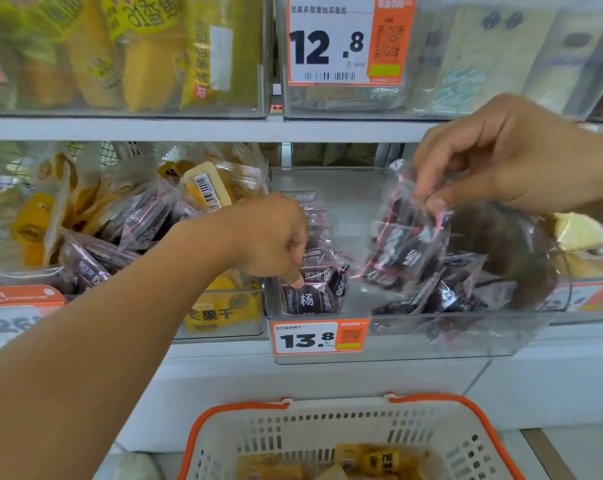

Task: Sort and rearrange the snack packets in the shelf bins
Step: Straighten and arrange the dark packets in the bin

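Hands both engaged at the middle bin (pixel 327 317), the clear one tagged 13.8. I see the left hand (pixel 275 237) curled, thumb pressing the front dark packet (pixel 308 296) of an upright row standing at the bin's left end. Right hand (pixel 507 154) pinches a bunch of dark packets (pixel 402 244) by their top seams, raised above loose ones lying in the bin. Neighbouring left bin (pixel 223 320) holds yellow and dark packets mixed. Orange-rimmed basket (pixel 327 427) below (yellow packets inside).

Bright, even light; upper bins (pixel 126 57) blurred, wide-angle bending toward the edges.
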Demonstrator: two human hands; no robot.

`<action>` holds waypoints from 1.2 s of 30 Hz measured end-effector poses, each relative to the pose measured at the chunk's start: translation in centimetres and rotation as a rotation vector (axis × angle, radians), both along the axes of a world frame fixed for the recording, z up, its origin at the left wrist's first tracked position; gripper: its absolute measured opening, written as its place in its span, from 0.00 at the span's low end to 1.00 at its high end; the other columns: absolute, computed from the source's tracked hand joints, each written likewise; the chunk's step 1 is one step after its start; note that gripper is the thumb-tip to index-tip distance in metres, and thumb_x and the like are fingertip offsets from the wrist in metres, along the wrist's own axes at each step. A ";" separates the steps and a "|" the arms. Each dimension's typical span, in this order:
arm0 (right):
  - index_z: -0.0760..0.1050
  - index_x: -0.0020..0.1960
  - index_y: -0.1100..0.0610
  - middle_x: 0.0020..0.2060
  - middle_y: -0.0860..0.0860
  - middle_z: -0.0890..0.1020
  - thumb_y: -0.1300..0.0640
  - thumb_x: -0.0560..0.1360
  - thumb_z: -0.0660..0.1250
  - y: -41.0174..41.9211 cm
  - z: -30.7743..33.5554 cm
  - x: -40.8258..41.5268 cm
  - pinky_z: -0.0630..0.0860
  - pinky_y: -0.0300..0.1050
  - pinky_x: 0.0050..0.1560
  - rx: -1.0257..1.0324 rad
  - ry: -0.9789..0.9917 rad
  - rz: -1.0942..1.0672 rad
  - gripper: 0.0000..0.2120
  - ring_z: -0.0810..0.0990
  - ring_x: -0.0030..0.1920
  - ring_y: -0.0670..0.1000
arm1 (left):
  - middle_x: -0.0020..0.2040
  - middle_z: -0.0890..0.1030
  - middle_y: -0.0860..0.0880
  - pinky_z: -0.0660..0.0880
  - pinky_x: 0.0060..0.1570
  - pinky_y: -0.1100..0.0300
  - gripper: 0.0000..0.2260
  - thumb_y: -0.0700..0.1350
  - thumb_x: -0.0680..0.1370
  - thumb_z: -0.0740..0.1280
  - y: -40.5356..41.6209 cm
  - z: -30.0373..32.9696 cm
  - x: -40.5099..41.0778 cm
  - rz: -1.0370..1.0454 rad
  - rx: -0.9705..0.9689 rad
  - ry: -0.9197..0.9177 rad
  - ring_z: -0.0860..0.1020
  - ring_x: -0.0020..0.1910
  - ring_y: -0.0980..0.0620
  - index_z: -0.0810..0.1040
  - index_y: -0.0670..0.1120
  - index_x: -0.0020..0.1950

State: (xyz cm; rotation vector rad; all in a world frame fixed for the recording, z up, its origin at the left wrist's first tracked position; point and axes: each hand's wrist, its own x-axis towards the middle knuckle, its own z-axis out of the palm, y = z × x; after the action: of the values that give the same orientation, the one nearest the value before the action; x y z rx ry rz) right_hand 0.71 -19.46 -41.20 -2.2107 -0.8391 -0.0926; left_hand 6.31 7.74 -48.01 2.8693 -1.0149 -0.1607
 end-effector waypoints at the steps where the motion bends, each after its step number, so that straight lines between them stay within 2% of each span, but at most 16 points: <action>1: 0.85 0.41 0.53 0.41 0.55 0.85 0.68 0.65 0.78 0.9 -0.5 -0.3 0.79 0.49 0.51 0.002 -0.004 0.016 0.11 0.84 0.44 0.56 | 0.48 0.84 0.54 0.78 0.49 0.53 0.10 0.54 0.67 0.79 0.0 0.1 0.0 0.001 -0.005 0.010 0.80 0.48 0.55 0.83 0.51 0.33; 3: 0.85 0.43 0.53 0.42 0.51 0.85 0.70 0.68 0.77 3.1 -1.8 -0.7 0.80 0.43 0.48 -0.044 -0.029 0.052 0.12 0.84 0.43 0.50 | 0.41 0.83 0.56 0.76 0.44 0.58 0.08 0.50 0.69 0.79 0.1 0.4 0.1 -0.009 -0.027 0.032 0.79 0.41 0.57 0.82 0.51 0.33; 5: 0.86 0.45 0.53 0.42 0.48 0.84 0.70 0.70 0.77 5.0 -3.2 -0.8 0.82 0.45 0.45 -0.112 -0.065 0.077 0.12 0.84 0.44 0.50 | 0.39 0.83 0.56 0.72 0.40 0.61 0.04 0.48 0.71 0.77 0.3 0.7 0.3 -0.023 -0.051 0.063 0.78 0.37 0.60 0.85 0.51 0.38; 7: 0.86 0.46 0.54 0.43 0.49 0.83 0.70 0.70 0.76 6.2 -4.7 -0.7 0.82 0.49 0.45 -0.156 -0.073 0.075 0.13 0.85 0.44 0.49 | 0.41 0.84 0.56 0.70 0.40 0.63 0.01 0.47 0.73 0.76 0.7 0.9 0.6 -0.029 -0.072 0.102 0.77 0.37 0.61 0.86 0.52 0.43; 8: 0.86 0.47 0.54 0.43 0.49 0.83 0.71 0.70 0.76 6.7 -5.5 -0.6 0.82 0.50 0.44 -0.169 -0.078 0.076 0.13 0.84 0.44 0.49 | 0.43 0.84 0.56 0.70 0.42 0.63 0.02 0.47 0.73 0.76 0.9 0.9 0.8 -0.034 -0.079 0.112 0.78 0.38 0.61 0.85 0.53 0.42; 11: 0.86 0.48 0.54 0.41 0.48 0.83 0.70 0.71 0.75 8.0 -7.5 -0.8 0.80 0.47 0.43 -0.222 -0.116 0.088 0.13 0.83 0.41 0.48 | 0.46 0.84 0.54 0.72 0.44 0.61 0.09 0.46 0.74 0.75 1.0 0.7 1.2 -0.057 -0.042 0.103 0.78 0.40 0.57 0.80 0.57 0.37; 14: 0.86 0.49 0.52 0.38 0.45 0.82 0.70 0.71 0.75 8.3 -7.7 -0.8 0.79 0.45 0.43 -0.260 -0.132 0.067 0.14 0.81 0.39 0.48 | 0.46 0.83 0.54 0.73 0.45 0.59 0.09 0.46 0.76 0.73 0.9 0.6 1.2 -0.066 -0.027 0.096 0.78 0.41 0.56 0.79 0.58 0.38; 19: 0.83 0.52 0.51 0.39 0.45 0.82 0.71 0.71 0.73 8.2 -8.1 -1.0 0.81 0.43 0.44 -0.273 -0.056 0.054 0.17 0.83 0.39 0.46 | 0.37 0.81 0.56 0.72 0.40 0.62 0.03 0.48 0.77 0.72 1.2 1.0 1.0 -0.067 -0.119 0.126 0.76 0.34 0.61 0.83 0.53 0.43; 23: 0.75 0.59 0.50 0.45 0.45 0.85 0.65 0.70 0.78 7.8 -8.2 -0.8 0.82 0.42 0.48 -0.133 0.161 -0.030 0.23 0.86 0.42 0.46 | 0.38 0.82 0.51 0.75 0.40 0.57 0.03 0.46 0.77 0.71 1.1 1.2 0.9 -0.084 -0.107 0.117 0.77 0.36 0.56 0.84 0.49 0.47; 26: 0.80 0.55 0.51 0.43 0.46 0.87 0.60 0.67 0.81 8.1 -8.3 -0.6 0.82 0.44 0.51 -0.167 0.196 -0.079 0.20 0.85 0.42 0.44 | 0.41 0.82 0.52 0.72 0.41 0.60 0.03 0.47 0.77 0.72 1.1 1.1 0.9 -0.079 -0.124 0.167 0.77 0.36 0.58 0.84 0.51 0.43; 30: 0.86 0.49 0.53 0.39 0.46 0.87 0.60 0.67 0.81 9.4 -8.2 -0.6 0.81 0.39 0.46 -0.242 0.110 -0.056 0.11 0.83 0.39 0.40 | 0.43 0.83 0.54 0.73 0.43 0.60 0.05 0.46 0.76 0.73 1.1 0.9 0.9 -0.074 -0.142 0.187 0.78 0.39 0.58 0.83 0.54 0.41; 31: 0.86 0.47 0.53 0.37 0.46 0.86 0.59 0.67 0.81 10.0 -8.3 -0.6 0.79 0.39 0.43 -0.313 0.033 -0.035 0.09 0.82 0.39 0.41 | 0.43 0.83 0.54 0.73 0.43 0.60 0.04 0.45 0.76 0.73 1.1 0.8 0.9 -0.074 -0.141 0.192 0.78 0.39 0.58 0.84 0.54 0.41; 33: 0.83 0.41 0.55 0.32 0.49 0.81 0.59 0.69 0.77 11.5 -8.7 -0.5 0.75 0.44 0.40 -0.513 -0.124 -0.006 0.03 0.79 0.37 0.48 | 0.45 0.84 0.52 0.76 0.46 0.57 0.02 0.45 0.76 0.73 1.1 0.7 0.9 -0.081 -0.137 0.188 0.79 0.41 0.55 0.86 0.51 0.44; 34: 0.81 0.38 0.56 0.30 0.50 0.78 0.59 0.71 0.75 12.1 -8.7 -0.4 0.72 0.47 0.38 -0.595 -0.141 0.005 0.04 0.75 0.35 0.50 | 0.46 0.84 0.52 0.77 0.49 0.55 0.03 0.44 0.76 0.73 1.1 0.7 0.9 -0.087 -0.134 0.185 0.80 0.44 0.53 0.86 0.50 0.45; 36: 0.80 0.38 0.56 0.29 0.49 0.76 0.60 0.76 0.71 12.5 -8.1 -0.1 0.71 0.45 0.38 -0.655 -0.023 0.078 0.07 0.72 0.34 0.49 | 0.48 0.84 0.52 0.77 0.51 0.53 0.04 0.43 0.75 0.73 1.2 0.7 0.8 -0.090 -0.139 0.203 0.80 0.46 0.53 0.87 0.50 0.47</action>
State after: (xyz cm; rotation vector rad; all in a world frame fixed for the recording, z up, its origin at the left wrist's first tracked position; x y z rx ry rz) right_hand 0.61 -6.91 -49.27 -2.7765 -1.0778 0.2274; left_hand 7.13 8.96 -47.29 2.6214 -1.0694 -0.3639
